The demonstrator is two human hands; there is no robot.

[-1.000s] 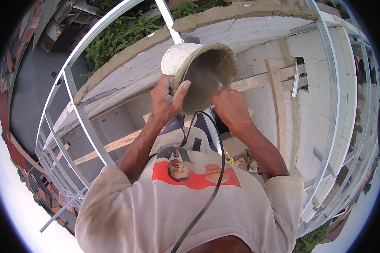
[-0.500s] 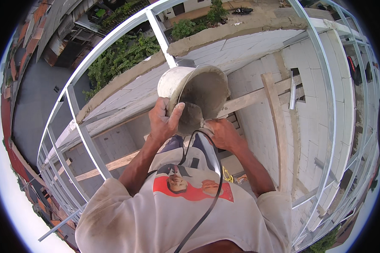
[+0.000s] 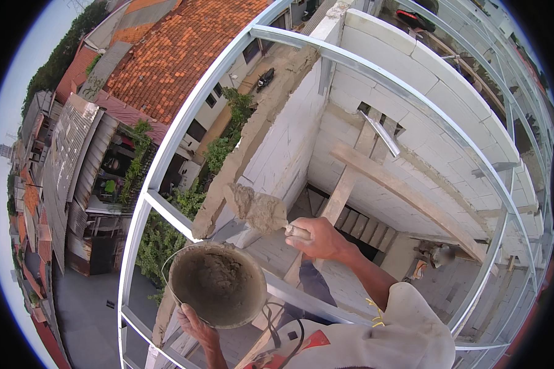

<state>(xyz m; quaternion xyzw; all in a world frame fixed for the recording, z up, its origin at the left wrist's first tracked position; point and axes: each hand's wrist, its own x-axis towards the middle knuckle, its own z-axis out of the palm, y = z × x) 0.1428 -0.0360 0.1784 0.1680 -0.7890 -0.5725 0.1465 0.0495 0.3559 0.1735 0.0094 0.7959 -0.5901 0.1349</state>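
My left hand (image 3: 198, 332) grips the near rim of a round bucket (image 3: 252, 295), with the thumb over the edge. Grey wet mortar (image 3: 218, 275) lies inside it. A thin wire handle stands off the bucket's left side. In my right hand (image 3: 321, 238) is the handle of a trowel (image 3: 297, 232), held out level above and right of the bucket. A thick lump of mortar (image 3: 260, 210) covers its blade and hides most of it. The far end of the lump overlaps the mortar-topped wall (image 3: 252, 141) in the view; I cannot tell whether they touch.
Metal framing (image 3: 166, 138) curves around me. Below, wooden planks (image 3: 406, 200) span between pale block walls (image 3: 406, 123), and stairs (image 3: 364, 227) lie deeper. A person (image 3: 440, 255) is low at the right. Outside are tiled roofs (image 3: 178, 55) and green plants (image 3: 184, 209).
My view has turned. The bucket, earlier tipped sideways before me, now sits lower left with its mouth up. My right hand has lifted the trowel out of it, loaded with mortar.
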